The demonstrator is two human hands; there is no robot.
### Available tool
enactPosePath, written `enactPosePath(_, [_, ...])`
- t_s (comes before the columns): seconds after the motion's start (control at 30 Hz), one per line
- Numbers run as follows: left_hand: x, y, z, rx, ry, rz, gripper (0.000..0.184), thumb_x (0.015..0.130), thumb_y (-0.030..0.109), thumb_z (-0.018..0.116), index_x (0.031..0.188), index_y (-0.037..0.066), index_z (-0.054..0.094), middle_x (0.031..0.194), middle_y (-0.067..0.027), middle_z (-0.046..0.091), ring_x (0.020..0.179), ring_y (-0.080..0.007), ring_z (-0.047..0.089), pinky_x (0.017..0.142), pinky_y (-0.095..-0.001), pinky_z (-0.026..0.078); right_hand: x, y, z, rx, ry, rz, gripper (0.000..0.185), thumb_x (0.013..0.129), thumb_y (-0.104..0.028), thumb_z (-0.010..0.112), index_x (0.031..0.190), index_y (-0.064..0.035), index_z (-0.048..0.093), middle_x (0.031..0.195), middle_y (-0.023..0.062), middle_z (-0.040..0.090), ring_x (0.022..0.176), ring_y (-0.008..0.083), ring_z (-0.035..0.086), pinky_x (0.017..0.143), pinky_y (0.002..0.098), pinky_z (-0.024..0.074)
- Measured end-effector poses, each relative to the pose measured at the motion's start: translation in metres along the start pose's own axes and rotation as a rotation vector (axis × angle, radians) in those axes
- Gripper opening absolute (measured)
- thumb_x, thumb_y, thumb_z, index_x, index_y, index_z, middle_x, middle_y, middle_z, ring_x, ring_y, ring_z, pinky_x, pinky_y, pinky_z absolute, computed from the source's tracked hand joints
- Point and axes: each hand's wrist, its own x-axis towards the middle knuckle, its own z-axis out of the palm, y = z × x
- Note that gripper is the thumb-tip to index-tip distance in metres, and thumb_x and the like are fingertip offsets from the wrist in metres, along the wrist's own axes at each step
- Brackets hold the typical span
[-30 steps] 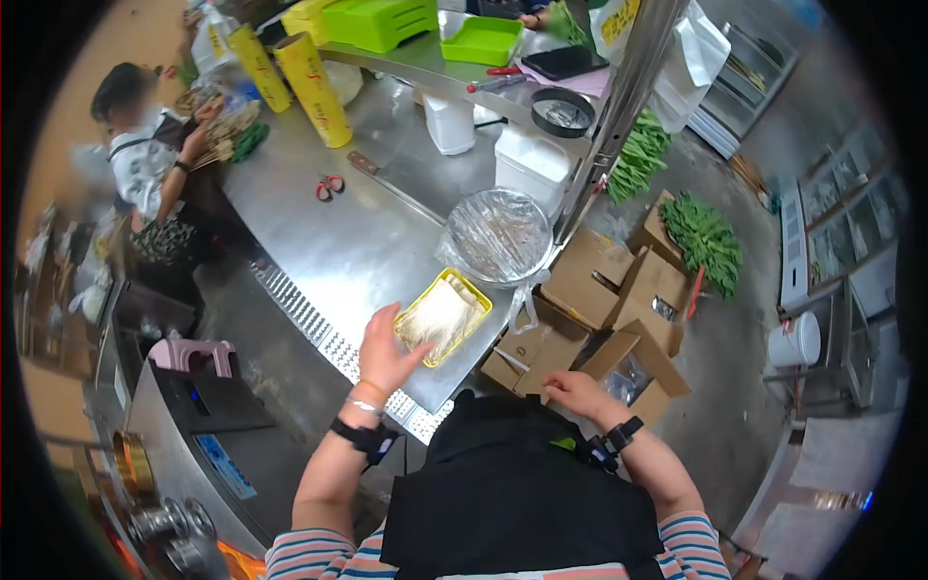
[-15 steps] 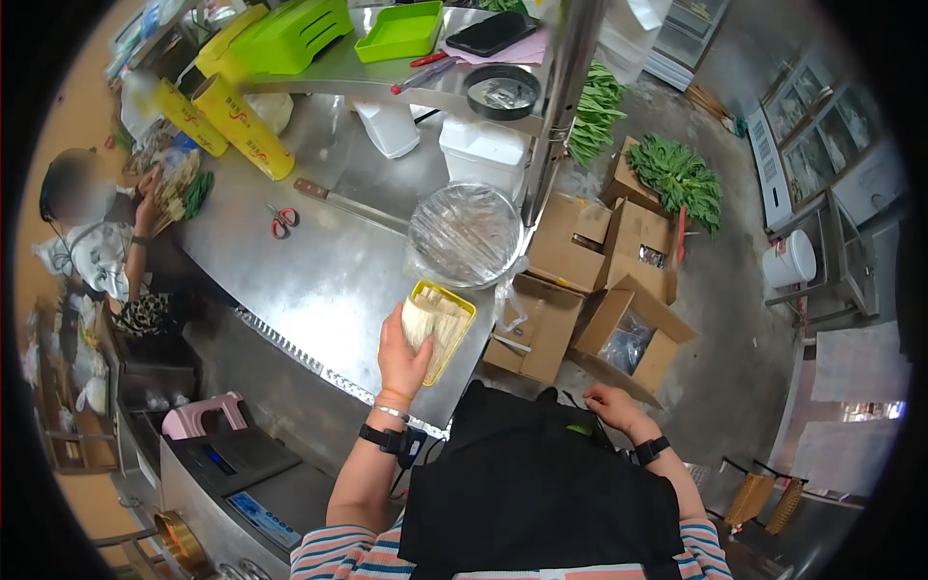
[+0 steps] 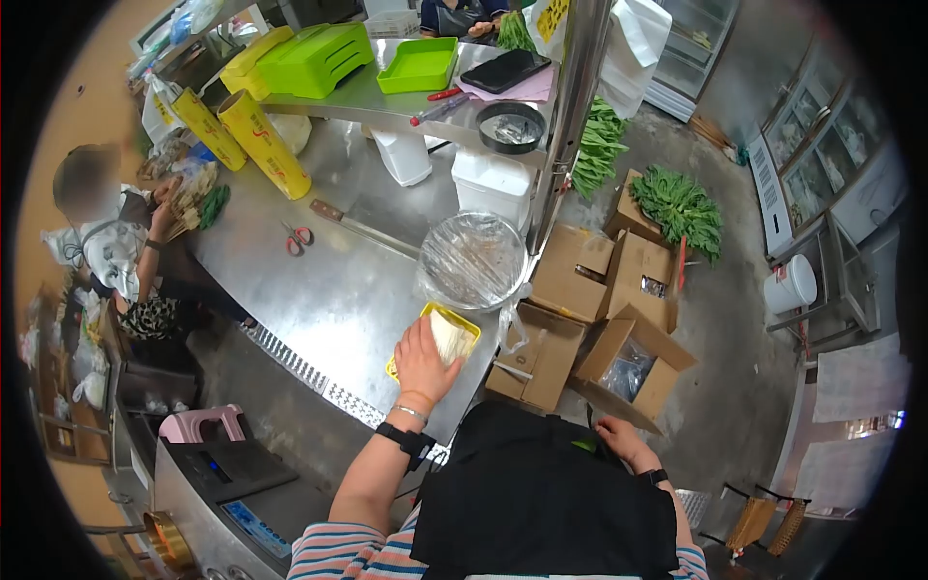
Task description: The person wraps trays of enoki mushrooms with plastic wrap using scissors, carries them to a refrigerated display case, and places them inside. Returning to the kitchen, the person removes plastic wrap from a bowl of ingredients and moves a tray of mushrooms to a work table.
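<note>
My left hand (image 3: 425, 362) lies over a small yellow tray (image 3: 474, 330) at the corner of the steel table, its fingers spread across the pale, flat food pieces (image 3: 450, 338) in it. My right hand (image 3: 623, 440) is down by the right side of the black apron, its fingers curled; whether they hold anything is too small to make out. Just behind the tray stands a round bowl covered in clear film (image 3: 473, 259). A long knife (image 3: 362, 228) and red-handled scissors (image 3: 298, 239) lie farther back on the table (image 3: 290, 300).
Open cardboard boxes (image 3: 633, 372) and leafy greens (image 3: 677, 208) are on the floor at the right. A co-worker (image 3: 116, 232) handles vegetables at the far left. A metal post (image 3: 570, 126) rises beside a shelf holding green trays (image 3: 418, 66) and a phone (image 3: 505, 70).
My left hand has moved from the tray's left edge to lie over the food pieces. My right hand has drawn in beside the apron. The camera view has shifted.
</note>
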Motion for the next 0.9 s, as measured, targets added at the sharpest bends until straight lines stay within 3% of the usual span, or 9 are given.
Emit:
enactPosePath(0.2, [-0.001, 0.013, -0.026, 0.124, -0.149, -0.027, 0.099, 0.065, 0.037, 0.078, 0.144, 0.009, 0.025, 0.143, -0.0190, 0.031, 0.131, -0.0394, 0.030, 0.104, -0.0573, 0.025, 0.002, 0.004, 0.004, -0.021, -0.012, -0.004, 0.026, 0.089, -0.027, 0.054, 0.101, -0.0073, 0.065, 0.100, 0.0167, 0.065, 0.098, 0.0363, 0.060, 0.084, 0.0418, 0.0474])
enactPosePath(0.43, [0.000, -0.009, 0.001, 0.025, -0.103, -0.012, 0.097, 0.069, 0.031, 0.077, 0.146, 0.011, 0.022, 0.144, -0.0171, 0.031, 0.131, -0.0381, 0.031, 0.106, -0.0576, 0.024, -0.001, 0.002, 0.001, -0.051, -0.044, -0.009, 0.026, 0.089, -0.027, 0.053, 0.103, -0.0073, 0.063, 0.100, 0.0183, 0.065, 0.098, 0.0374, 0.060, 0.084, 0.0427, 0.0474])
enactPosePath(0.63, [0.002, 0.002, -0.017, 0.262, -0.202, -0.040, 0.093, 0.071, 0.040, 0.073, 0.146, 0.014, 0.024, 0.147, -0.0091, 0.032, 0.134, -0.0349, 0.029, 0.105, -0.0635, 0.023, -0.004, 0.000, 0.001, -0.052, -0.030, -0.017, 0.023, 0.091, -0.022, 0.054, 0.103, -0.0035, 0.063, 0.099, 0.0176, 0.065, 0.097, 0.0356, 0.060, 0.084, 0.0386, 0.0469])
enactPosePath(0.87, [-0.004, 0.005, -0.025, 0.108, -0.139, -0.092, 0.090, 0.070, 0.042, 0.073, 0.144, 0.014, 0.030, 0.146, -0.0155, 0.030, 0.135, -0.0359, 0.026, 0.106, -0.0603, 0.023, 0.000, 0.016, 0.005, -0.047, -0.012, -0.063, 0.025, 0.090, -0.023, 0.055, 0.103, -0.0028, 0.062, 0.098, 0.0179, 0.064, 0.097, 0.0356, 0.060, 0.083, 0.0385, 0.0471])
enactPosePath(0.9, [-0.004, 0.001, -0.023, 0.077, -0.091, -0.080, 0.082, 0.071, 0.036, 0.074, 0.140, 0.013, 0.035, 0.143, -0.0158, 0.033, 0.132, -0.0367, 0.031, 0.105, -0.0577, 0.027, 0.000, 0.017, 0.004, -0.054, -0.009, -0.084, 0.026, 0.090, -0.024, 0.055, 0.103, -0.0027, 0.062, 0.098, 0.0179, 0.064, 0.096, 0.0355, 0.060, 0.083, 0.0385, 0.0471])
